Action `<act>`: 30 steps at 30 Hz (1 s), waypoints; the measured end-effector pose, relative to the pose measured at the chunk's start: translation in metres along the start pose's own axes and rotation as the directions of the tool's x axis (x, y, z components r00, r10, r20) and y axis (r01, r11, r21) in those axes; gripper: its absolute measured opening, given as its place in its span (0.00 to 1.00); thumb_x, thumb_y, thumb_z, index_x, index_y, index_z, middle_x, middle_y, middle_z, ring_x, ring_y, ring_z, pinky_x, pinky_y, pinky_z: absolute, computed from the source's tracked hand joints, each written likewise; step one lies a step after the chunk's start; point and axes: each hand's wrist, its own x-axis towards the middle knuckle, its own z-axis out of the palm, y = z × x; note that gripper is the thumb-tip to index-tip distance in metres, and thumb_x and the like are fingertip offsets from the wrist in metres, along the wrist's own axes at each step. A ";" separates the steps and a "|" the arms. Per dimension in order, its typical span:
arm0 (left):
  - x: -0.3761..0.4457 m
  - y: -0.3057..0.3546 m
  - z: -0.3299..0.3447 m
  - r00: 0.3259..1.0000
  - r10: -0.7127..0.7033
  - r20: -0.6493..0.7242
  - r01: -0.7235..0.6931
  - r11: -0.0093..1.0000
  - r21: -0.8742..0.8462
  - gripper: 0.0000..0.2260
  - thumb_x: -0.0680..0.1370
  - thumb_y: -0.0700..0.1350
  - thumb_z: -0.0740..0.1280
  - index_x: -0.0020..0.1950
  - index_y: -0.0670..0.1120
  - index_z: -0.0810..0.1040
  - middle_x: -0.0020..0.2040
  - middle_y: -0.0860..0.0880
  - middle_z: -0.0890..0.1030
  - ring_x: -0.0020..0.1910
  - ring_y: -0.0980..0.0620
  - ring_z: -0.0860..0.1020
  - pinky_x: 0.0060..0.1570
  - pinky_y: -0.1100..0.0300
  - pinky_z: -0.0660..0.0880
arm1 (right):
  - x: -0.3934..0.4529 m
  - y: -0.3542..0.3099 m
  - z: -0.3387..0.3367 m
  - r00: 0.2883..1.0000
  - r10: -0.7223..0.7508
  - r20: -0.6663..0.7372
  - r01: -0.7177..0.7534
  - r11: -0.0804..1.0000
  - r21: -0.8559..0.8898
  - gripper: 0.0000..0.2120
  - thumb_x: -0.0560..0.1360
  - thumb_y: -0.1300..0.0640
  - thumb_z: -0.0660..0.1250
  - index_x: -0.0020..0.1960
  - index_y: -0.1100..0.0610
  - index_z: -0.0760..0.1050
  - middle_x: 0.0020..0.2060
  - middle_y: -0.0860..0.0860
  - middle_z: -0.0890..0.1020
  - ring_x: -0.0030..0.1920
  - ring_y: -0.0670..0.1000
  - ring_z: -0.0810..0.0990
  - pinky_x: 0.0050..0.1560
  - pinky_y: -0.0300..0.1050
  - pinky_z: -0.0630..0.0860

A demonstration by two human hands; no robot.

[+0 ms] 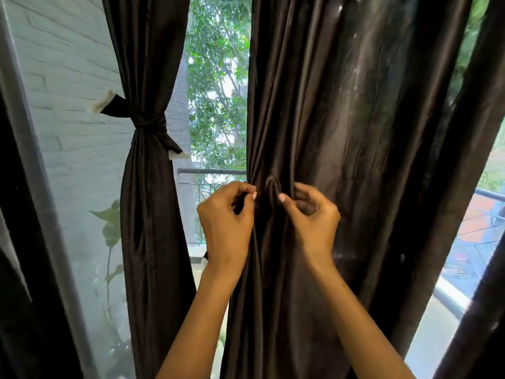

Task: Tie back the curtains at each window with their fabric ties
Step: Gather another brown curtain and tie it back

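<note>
Two dark brown satin curtains hang at a window. The left curtain is cinched at mid-height by a knotted fabric tie with pale-lined ends sticking out. The right curtain hangs wide. My left hand and my right hand meet at its left side, both pinching dark fabric at a small knot-like bunch between them. Whether that bunch is a separate tie or a curtain fold I cannot tell, as the dark folds hide it.
A white brick wall shows behind mesh on the left. Between the curtains are green trees and a balcony railing. A dark frame runs down the right edge, with a railing and tiled ground outside.
</note>
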 end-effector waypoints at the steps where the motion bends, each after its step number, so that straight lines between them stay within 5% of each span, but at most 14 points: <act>1: 0.000 0.000 0.000 1.000 0.005 0.000 -0.005 1.000 0.002 0.05 0.72 0.36 0.70 0.43 0.45 0.83 0.37 0.54 0.82 0.38 0.61 0.80 0.42 0.68 0.76 | -0.003 -0.002 0.002 0.999 -0.033 0.002 0.034 0.999 -0.014 0.10 0.70 0.60 0.75 0.51 0.56 0.81 0.41 0.48 0.85 0.39 0.42 0.83 0.43 0.39 0.78; 5: 0.001 -0.004 0.000 1.000 0.018 -0.016 -0.018 1.000 0.005 0.05 0.72 0.37 0.71 0.46 0.44 0.84 0.41 0.52 0.84 0.40 0.60 0.81 0.45 0.65 0.78 | -0.017 -0.009 0.005 0.985 -0.163 -0.059 0.157 0.983 -0.092 0.06 0.72 0.62 0.72 0.49 0.61 0.83 0.41 0.50 0.83 0.39 0.45 0.81 0.41 0.44 0.78; 8: 0.001 -0.005 0.001 1.000 0.000 -0.001 0.000 1.000 -0.018 0.05 0.73 0.38 0.71 0.47 0.46 0.85 0.42 0.53 0.84 0.42 0.60 0.81 0.46 0.59 0.79 | -0.031 -0.017 0.010 0.955 -0.288 0.075 0.297 0.941 -0.161 0.10 0.74 0.66 0.68 0.54 0.60 0.82 0.43 0.50 0.79 0.40 0.43 0.78 0.40 0.37 0.74; 14: -0.003 -0.001 0.002 0.999 -0.038 -0.005 0.037 0.994 -0.107 0.06 0.71 0.48 0.74 0.47 0.49 0.85 0.40 0.55 0.84 0.39 0.61 0.82 0.42 0.60 0.79 | -0.039 -0.028 0.009 0.909 -0.277 0.311 0.363 0.894 -0.264 0.16 0.72 0.62 0.61 0.58 0.60 0.80 0.50 0.51 0.76 0.44 0.50 0.79 0.44 0.47 0.77; 18: 0.002 -0.005 -0.001 0.997 -0.068 -0.020 0.067 0.996 -0.053 0.07 0.70 0.43 0.75 0.47 0.48 0.85 0.38 0.58 0.83 0.38 0.63 0.81 0.45 0.61 0.79 | -0.031 -0.019 0.001 0.921 -0.289 0.261 0.361 0.885 -0.295 0.15 0.74 0.55 0.63 0.59 0.53 0.80 0.65 0.53 0.71 0.67 0.52 0.69 0.67 0.44 0.66; 21: 0.004 -0.007 -0.005 0.995 -0.097 -0.022 0.095 0.990 -0.103 0.06 0.70 0.40 0.76 0.45 0.47 0.83 0.38 0.57 0.82 0.40 0.61 0.81 0.47 0.64 0.78 | -0.007 -0.007 -0.010 0.989 -0.136 -0.050 0.116 0.949 -0.294 0.33 0.72 0.44 0.71 0.73 0.53 0.64 0.76 0.58 0.53 0.76 0.52 0.51 0.74 0.42 0.53; 24: 0.005 -0.007 -0.005 0.992 -0.130 -0.007 0.127 0.982 -0.143 0.09 0.68 0.39 0.76 0.40 0.47 0.78 0.37 0.55 0.81 0.38 0.60 0.80 0.45 0.67 0.76 | 0.017 0.001 -0.016 0.982 0.184 0.034 -0.181 0.980 -0.084 0.53 0.63 0.38 0.73 0.77 0.53 0.48 0.74 0.55 0.60 0.72 0.46 0.61 0.69 0.34 0.60; 27: 0.002 -0.005 -0.001 0.996 -0.094 0.004 0.093 0.988 -0.124 0.08 0.69 0.37 0.75 0.37 0.45 0.77 0.35 0.54 0.81 0.37 0.60 0.80 0.43 0.66 0.78 | 0.026 0.003 -0.011 0.955 0.217 0.203 -0.251 0.954 0.165 0.36 0.69 0.57 0.75 0.72 0.59 0.63 0.52 0.52 0.81 0.48 0.39 0.80 0.49 0.30 0.75; 30: -0.002 -0.003 0.003 0.999 -0.047 0.012 0.047 0.997 -0.062 0.05 0.71 0.37 0.73 0.41 0.46 0.82 0.36 0.55 0.83 0.38 0.60 0.81 0.44 0.58 0.79 | 0.014 0.003 -0.005 0.997 0.075 0.019 -0.077 0.986 0.148 0.16 0.68 0.64 0.76 0.55 0.61 0.78 0.42 0.48 0.83 0.41 0.40 0.80 0.45 0.35 0.75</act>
